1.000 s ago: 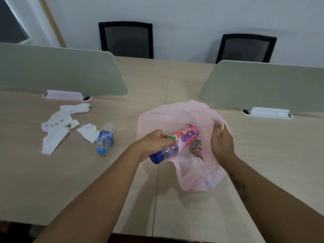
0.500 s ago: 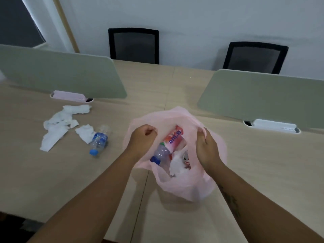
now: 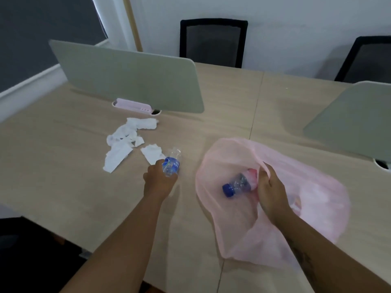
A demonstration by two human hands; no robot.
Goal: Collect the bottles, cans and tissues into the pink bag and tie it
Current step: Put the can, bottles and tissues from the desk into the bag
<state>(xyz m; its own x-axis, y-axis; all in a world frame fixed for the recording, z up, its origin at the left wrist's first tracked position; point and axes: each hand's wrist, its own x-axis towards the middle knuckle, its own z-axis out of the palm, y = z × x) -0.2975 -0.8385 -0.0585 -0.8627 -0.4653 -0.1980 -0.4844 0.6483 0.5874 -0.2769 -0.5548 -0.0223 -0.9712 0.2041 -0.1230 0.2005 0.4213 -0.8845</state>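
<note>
Left hand [image 3: 159,179]: wrapped round blue-label bottle [image 3: 171,164] on table [image 3: 63,176].
Right hand [image 3: 269,188]: pinching pink bag [image 3: 232,229] rim.
Bagged bottle [image 3: 240,183]: touching right fingers.
Tissues [image 3: 129,142]: beyond left hand.

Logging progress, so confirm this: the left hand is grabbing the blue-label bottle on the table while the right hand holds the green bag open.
One error: the bag is pink, not green, as the head view shows. The left hand does grip the blue-label bottle, and the right hand holds the bag open.
</note>
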